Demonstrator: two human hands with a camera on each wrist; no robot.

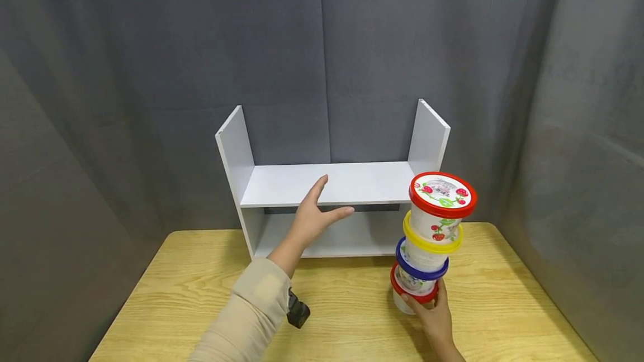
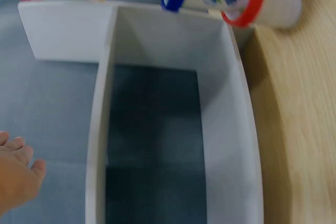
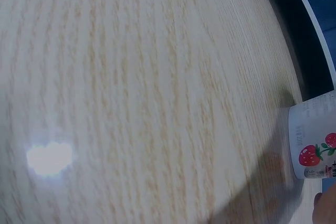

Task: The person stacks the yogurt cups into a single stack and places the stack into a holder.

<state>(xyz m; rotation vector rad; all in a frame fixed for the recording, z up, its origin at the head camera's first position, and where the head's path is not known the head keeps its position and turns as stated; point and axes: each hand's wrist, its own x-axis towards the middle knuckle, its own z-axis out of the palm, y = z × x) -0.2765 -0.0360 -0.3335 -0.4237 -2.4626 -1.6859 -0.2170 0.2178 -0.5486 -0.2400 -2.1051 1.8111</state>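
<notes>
A stack of several round white tubs stands on the right side of the table, leaning slightly. From the top, its lids belong to a red-lidded tub [image 1: 437,225] with strawberry prints, a yellow-lidded tub [image 1: 425,256], a blue-lidded tub [image 1: 415,282] and another red-lidded tub [image 1: 402,303]. My right hand [image 1: 434,317] grips the stack low down, thumb and fingers around the bottom tub near its lid; part of the grip is hidden. Only a fingertip of it shows in the right wrist view. My left hand [image 1: 312,222] hovers before the shelf, thumb and fingers spread, holding nothing.
A white two-level shelf [image 1: 332,180] with upright side panels stands at the table's back, just behind the tubs. The wooden table [image 1: 347,323] has grey curtains [image 1: 282,60] behind and at both sides. A black wrist device [image 1: 298,310] is on my left wrist.
</notes>
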